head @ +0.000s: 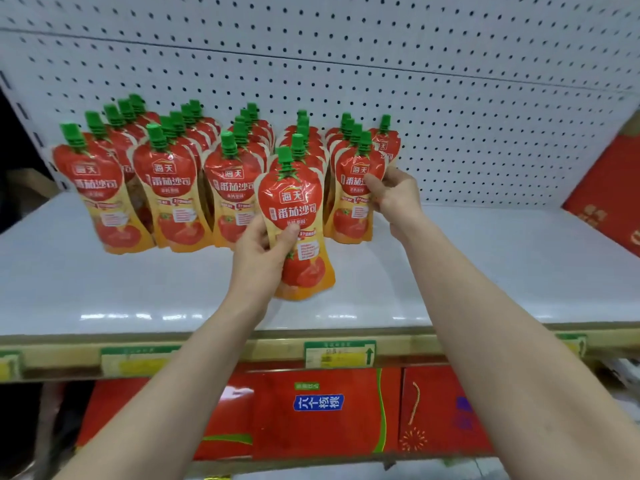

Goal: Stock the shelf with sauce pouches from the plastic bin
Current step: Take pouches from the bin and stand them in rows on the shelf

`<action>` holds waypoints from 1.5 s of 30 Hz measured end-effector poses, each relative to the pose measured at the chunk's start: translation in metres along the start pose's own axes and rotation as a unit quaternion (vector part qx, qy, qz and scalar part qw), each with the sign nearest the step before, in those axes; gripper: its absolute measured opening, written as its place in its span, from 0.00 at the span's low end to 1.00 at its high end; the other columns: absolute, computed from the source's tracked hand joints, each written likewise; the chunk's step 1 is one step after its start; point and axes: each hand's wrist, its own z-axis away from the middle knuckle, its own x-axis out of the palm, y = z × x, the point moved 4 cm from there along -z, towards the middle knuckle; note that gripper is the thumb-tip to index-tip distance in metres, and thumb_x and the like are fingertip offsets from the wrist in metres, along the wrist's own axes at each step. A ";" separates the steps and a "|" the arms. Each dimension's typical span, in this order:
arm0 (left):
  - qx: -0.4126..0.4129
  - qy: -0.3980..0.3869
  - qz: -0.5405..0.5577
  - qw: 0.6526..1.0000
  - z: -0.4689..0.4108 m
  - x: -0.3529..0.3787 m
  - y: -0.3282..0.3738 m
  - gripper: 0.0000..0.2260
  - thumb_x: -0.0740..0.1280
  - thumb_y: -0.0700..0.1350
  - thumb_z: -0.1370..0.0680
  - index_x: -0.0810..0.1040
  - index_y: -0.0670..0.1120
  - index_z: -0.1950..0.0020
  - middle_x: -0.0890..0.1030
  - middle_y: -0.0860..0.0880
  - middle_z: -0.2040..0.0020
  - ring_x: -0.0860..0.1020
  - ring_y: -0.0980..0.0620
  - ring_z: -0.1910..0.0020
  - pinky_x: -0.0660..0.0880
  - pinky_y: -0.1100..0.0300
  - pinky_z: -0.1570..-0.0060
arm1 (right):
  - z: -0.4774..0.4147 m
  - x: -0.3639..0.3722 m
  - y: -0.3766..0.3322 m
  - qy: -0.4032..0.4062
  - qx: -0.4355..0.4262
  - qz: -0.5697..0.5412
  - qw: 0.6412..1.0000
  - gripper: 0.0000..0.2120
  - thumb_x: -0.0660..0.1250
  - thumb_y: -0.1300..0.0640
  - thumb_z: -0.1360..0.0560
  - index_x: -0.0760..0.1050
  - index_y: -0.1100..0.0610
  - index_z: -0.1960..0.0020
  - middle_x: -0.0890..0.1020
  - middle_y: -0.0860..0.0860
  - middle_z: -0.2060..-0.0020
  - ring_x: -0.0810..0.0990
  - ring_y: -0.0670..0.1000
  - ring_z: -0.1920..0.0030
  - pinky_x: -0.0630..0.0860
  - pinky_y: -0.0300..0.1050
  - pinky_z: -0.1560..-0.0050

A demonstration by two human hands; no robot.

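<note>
Red and yellow tomato sauce pouches with green caps stand in several rows (173, 188) at the back of the white shelf (485, 271). My left hand (263, 254) grips one pouch (294, 216) upright, in front of the fourth row, its base near the shelf surface. My right hand (391, 195) holds the right side of the front pouch (356, 195) in the rightmost row. The plastic bin is out of view.
A white pegboard wall (450, 98) backs the shelf. A red box (609, 188) leans at the shelf's right end. Price labels (339, 353) line the front edge. Red gift boxes (322, 410) fill the shelf below.
</note>
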 end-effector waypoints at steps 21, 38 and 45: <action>0.000 -0.098 -0.099 0.990 0.008 0.043 -0.014 0.13 0.69 0.44 0.23 0.77 0.50 0.39 0.82 0.53 0.44 0.80 0.57 0.44 0.77 0.56 0.42 | 0.075 -0.036 -0.051 -0.111 -0.088 -0.004 0.990 0.04 0.66 0.62 0.21 0.76 0.57 0.54 0.84 0.47 0.63 0.83 0.43 0.64 0.82 0.39 0.63; -0.006 -0.136 -0.331 0.934 -0.014 0.067 -0.047 0.27 0.67 0.46 0.22 0.63 0.47 0.24 0.66 0.47 0.27 0.70 0.48 0.31 0.68 0.63 0.39 | 0.018 -0.024 -0.024 -0.084 -0.103 0.000 0.991 0.06 0.63 0.60 0.19 0.76 0.57 0.43 0.85 0.52 0.52 0.84 0.46 0.56 0.82 0.41 0.59; -0.004 -0.129 -0.335 0.934 -0.015 0.067 -0.048 0.27 0.67 0.45 0.22 0.64 0.47 0.25 0.68 0.47 0.27 0.71 0.49 0.32 0.69 0.64 0.41 | 0.017 -0.026 -0.021 -0.102 -0.110 0.050 0.987 0.10 0.62 0.59 0.18 0.74 0.57 0.38 0.84 0.48 0.52 0.83 0.42 0.55 0.77 0.32 0.60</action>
